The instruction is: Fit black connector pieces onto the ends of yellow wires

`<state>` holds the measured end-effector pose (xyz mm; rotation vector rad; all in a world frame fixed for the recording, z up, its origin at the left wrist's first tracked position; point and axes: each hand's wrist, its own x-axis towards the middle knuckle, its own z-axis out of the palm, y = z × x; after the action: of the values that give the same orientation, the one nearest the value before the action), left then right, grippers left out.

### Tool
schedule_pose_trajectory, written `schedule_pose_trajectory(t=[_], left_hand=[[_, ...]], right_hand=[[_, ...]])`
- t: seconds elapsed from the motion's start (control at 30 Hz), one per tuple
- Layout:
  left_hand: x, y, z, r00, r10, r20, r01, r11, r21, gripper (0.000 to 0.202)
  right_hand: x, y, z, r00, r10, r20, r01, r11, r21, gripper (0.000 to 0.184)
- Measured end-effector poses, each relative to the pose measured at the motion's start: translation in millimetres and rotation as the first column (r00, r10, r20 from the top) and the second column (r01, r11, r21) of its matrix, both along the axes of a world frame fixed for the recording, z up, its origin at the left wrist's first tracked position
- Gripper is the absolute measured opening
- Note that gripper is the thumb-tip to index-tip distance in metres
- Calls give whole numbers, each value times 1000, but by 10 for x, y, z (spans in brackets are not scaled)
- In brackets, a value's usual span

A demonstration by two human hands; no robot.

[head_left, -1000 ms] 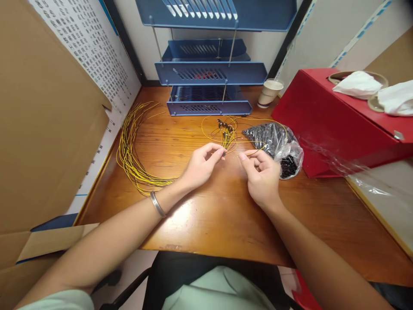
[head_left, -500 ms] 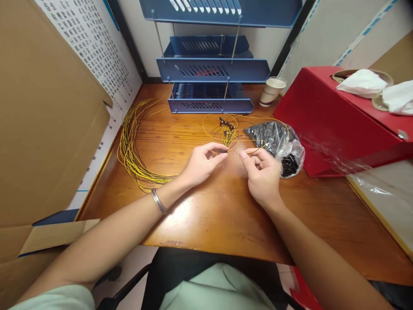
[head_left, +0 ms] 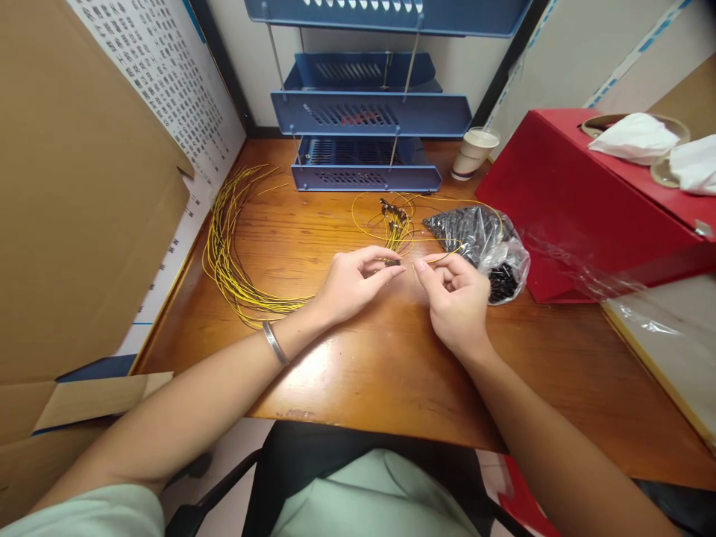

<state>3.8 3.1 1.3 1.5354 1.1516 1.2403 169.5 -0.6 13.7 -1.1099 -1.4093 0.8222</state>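
Between the thumb and fingers of my left hand (head_left: 358, 280) is a small black connector housing (head_left: 392, 262). My right hand (head_left: 456, 298) pinches a thin yellow wire (head_left: 452, 253) near its end, a short gap to the right of the housing. From there the wire loops back over the table. Just beyond my hands lies a bunch of yellow and black wires (head_left: 398, 233) with black connectors on their ends. A clear plastic bag (head_left: 481, 235) of small black parts rests beyond my right hand. Left of my hands, a large coil of yellow and black wires (head_left: 224, 276) curves across the wood.
Blue stacked trays (head_left: 366, 179) stand at the back of the wooden table (head_left: 358, 373). Beside them is a paper cup (head_left: 474, 154). A red box (head_left: 559, 201) with tape rolls and tissue on it sits at the right. Cardboard (head_left: 83, 186) flanks the left side.
The black housing in my left fingers has shifted slightly right and turned, closer to my right fingertips. My right hand has barely moved and still pinches the wire.
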Motion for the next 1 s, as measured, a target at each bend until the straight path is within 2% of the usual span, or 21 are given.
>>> schedule_pose_trajectory(t=[0.43, 0.7, 1.0], left_hand=[[7, 3, -16, 1000, -17, 10, 16, 999, 44, 19], [-17, 15, -28, 993, 6, -120, 8, 993, 119, 19], [-28, 13, -25, 983, 46, -177, -18, 987, 160, 19]], right_hand=[[11, -5, -6, 1000, 15, 24, -15, 1000, 2, 14], [13, 0, -18, 998, 8, 69, -7, 1000, -12, 13], [17, -11, -18, 995, 2, 97, -2, 1000, 4, 12]])
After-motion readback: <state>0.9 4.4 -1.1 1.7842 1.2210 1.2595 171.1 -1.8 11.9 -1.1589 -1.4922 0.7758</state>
